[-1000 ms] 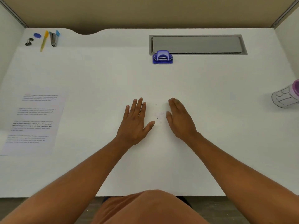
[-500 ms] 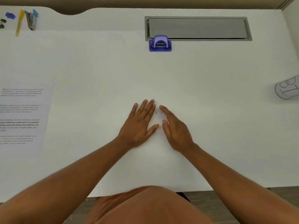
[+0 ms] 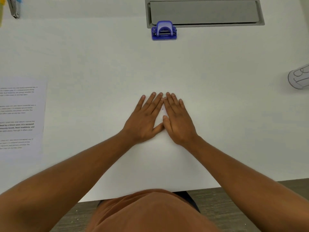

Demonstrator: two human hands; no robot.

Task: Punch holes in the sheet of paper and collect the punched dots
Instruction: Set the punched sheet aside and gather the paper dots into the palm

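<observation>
We record a smooth, matt white desk top (image 3: pixel 217 101). The blue two-hole punch (image 3: pixel 164 30) appears to be glossy plastic with bare metal pins. The grey rectangular cable hatch (image 3: pixel 204 11) looks like brushed, matt metal. The printed white sheet (image 3: pixel 21 118) is flat matt paper. The floor (image 3: pixel 234 206) shows dark wood grain.

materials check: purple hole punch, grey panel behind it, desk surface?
Hole punch: looks like glossy purple moulded plastic, with thin metal rods showing under the arched handle. Grey panel: matte grey, flat and even, brushed metal or plastic; cannot tell which. Desk: smooth matte white, no grain, likely laminate.
</observation>
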